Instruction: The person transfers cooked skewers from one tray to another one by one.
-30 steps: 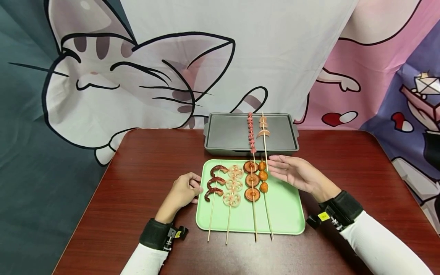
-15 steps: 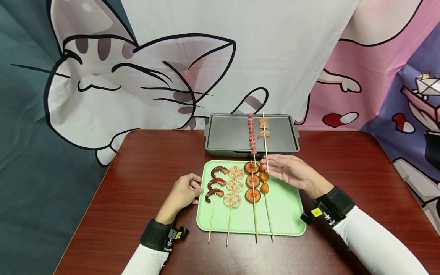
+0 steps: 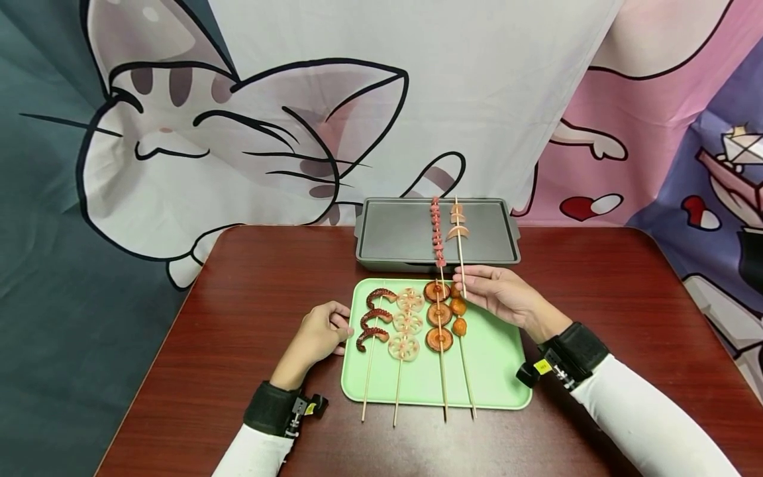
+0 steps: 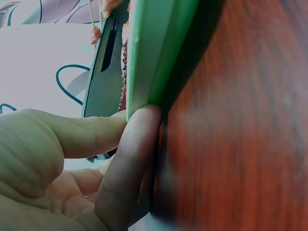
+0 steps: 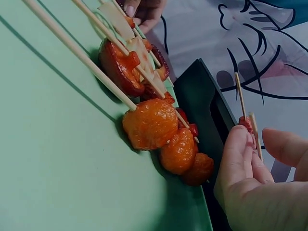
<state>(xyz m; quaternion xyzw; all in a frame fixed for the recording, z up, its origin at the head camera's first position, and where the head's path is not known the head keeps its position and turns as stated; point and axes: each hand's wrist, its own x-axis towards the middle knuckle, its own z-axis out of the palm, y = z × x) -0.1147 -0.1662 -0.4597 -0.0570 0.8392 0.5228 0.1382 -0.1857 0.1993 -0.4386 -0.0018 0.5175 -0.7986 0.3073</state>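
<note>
My left hand [image 3: 322, 331] pinches the left edge of a light green tray [image 3: 495, 371], thumb above and a finger beneath, as the left wrist view shows. Four-row food lies on the tray: an octopus-tentacle skewer [image 3: 375, 317], a lotus-root skewer [image 3: 407, 323], a mushroom skewer [image 3: 439, 339] and a brown-ball skewer [image 3: 459, 326]. My right hand [image 3: 507, 298] is at the bare near end of a tan-piece skewer [image 3: 457, 232]. Its fingers reach under the stick; in the right wrist view the thumb [image 5: 284, 144] stands slightly apart from it.
A dark grey baking tray [image 3: 393, 232] stands behind the green tray. On it lie a pink sausage skewer [image 3: 436, 232] and most of the tan-piece skewer. Both trays rest on a reddish-brown table [image 3: 250, 285], with a cartoon-print cloth [image 3: 477, 79] hanging behind.
My right hand has moved left to the tan-piece skewer's near end, its fingers passing under the stick and the thumb drawing closer. The left hand stays on the green tray's edge.
</note>
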